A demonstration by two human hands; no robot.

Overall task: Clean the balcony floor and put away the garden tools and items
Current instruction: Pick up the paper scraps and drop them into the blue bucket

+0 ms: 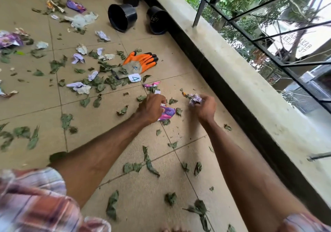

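A pink wrapper [167, 113] is gripped in the left hand [151, 108] and a crumpled scrap [195, 99] in the right hand [206, 108], low over the leaf-strewn floor [179, 66], where either piece may be dropped if further litter is gathered into already occupied hands.

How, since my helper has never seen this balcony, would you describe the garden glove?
Follow the low concrete parapet to the two tipped black pots. Just nearer on the tiled floor lies the glove, flat among leaves beside a paper marked 4. It alone is bright orange with black fingertips.
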